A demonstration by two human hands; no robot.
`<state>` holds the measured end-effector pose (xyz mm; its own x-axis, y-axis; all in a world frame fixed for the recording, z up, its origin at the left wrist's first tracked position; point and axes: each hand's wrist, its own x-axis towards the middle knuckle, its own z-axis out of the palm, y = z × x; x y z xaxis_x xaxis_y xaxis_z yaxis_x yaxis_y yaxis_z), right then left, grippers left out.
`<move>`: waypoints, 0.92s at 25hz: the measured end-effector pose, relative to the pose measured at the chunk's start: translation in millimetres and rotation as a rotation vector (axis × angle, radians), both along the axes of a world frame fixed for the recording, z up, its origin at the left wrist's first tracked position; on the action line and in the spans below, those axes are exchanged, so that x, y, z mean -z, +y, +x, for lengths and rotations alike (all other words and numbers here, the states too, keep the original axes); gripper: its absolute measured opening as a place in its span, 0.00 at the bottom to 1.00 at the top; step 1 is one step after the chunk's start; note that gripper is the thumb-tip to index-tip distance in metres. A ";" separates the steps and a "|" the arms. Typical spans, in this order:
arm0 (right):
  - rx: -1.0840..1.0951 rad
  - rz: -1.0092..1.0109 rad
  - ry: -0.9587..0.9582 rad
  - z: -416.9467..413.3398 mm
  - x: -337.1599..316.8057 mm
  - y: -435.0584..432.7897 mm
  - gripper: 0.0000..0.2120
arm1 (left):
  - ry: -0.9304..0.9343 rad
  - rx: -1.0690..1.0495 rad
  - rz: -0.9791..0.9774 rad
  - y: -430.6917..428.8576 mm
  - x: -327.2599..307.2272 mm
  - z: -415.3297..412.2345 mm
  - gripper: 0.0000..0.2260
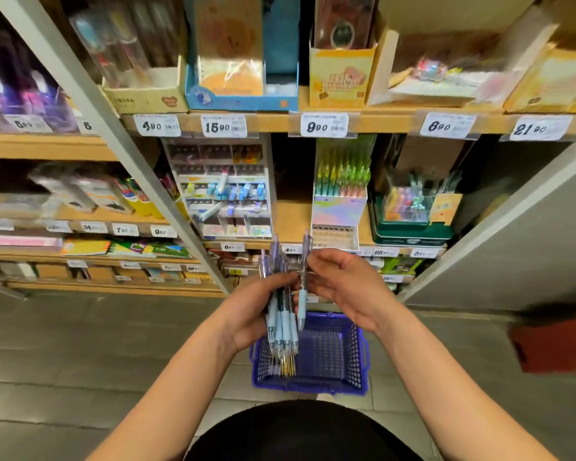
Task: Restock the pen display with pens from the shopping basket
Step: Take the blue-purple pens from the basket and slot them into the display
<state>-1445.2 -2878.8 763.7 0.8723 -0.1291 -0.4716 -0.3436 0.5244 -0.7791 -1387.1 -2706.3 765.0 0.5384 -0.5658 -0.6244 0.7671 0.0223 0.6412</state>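
My left hand (250, 314) grips a bundle of pale blue pens (281, 324), tips pointing down. Beside it, my right hand (343, 284) pinches a single pale blue pen (302, 304) upright, just apart from the bundle. Both hands hover above a blue wire shopping basket (330, 357) that stands on the floor. On the shelf ahead stands the pen display (338, 211), a pastel box with green and yellow pens in its upper rows and several bare holes in its front tray (333, 236).
To the left of the pen display is a white rack of correction tapes (223, 191). A green box of pens (413, 214) sits to its right. Price labels line the shelf edges (323, 125). A grey upright post (140, 168) divides the shelving. A red object (552, 341) lies on the floor at right.
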 end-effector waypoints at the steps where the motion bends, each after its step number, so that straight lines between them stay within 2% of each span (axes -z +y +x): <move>1: -0.010 -0.002 0.008 4.3 0.5 -9.4 0.08 | 0.003 -0.010 0.011 -8.9 1.3 3.6 0.10; 7: -0.030 0.026 0.061 27.7 14.0 -49.4 0.10 | 0.101 -0.083 -0.029 -43.9 15.5 29.0 0.06; 14: 0.075 0.024 0.119 45.0 29.5 -43.9 0.07 | 0.097 0.024 0.059 -49.8 34.8 57.1 0.07; 17: 0.112 0.013 0.159 56.2 43.7 -41.2 0.05 | 0.097 0.046 0.060 -50.5 56.7 76.0 0.10; 20: 0.146 0.013 0.172 69.8 74.0 -42.8 0.06 | 0.102 0.046 0.057 -54.5 89.5 96.0 0.07; 23: 0.124 -0.042 0.200 81.8 104.6 -43.5 0.06 | 0.086 0.017 0.101 -61.7 122.4 112.5 0.09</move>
